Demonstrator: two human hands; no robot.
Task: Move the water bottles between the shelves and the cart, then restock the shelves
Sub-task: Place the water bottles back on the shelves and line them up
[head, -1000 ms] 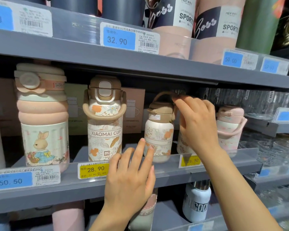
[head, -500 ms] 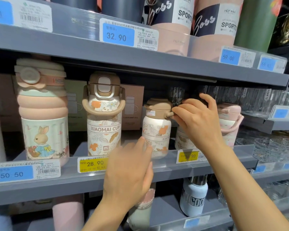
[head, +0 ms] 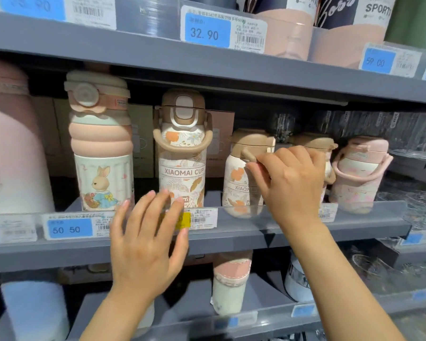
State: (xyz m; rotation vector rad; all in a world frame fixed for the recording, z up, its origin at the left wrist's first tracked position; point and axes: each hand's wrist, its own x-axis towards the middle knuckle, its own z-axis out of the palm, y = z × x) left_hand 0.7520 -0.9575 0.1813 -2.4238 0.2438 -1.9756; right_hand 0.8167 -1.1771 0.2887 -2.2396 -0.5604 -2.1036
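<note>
Brown-capped floral bottle (head: 241, 173) stands upright, long axis vertical, centre-right of frame on the middle shelf (head: 256, 232). Right hand (head: 290, 183) is nearer: it lies against the bottle's right side, fingers (head: 261, 161) pinching the handle below the cap. Left hand (head: 145, 244) hovers lower left, before the shelf lip, fingers spread, holding nothing. Judgement: the lift falls to the right hand.
</note>
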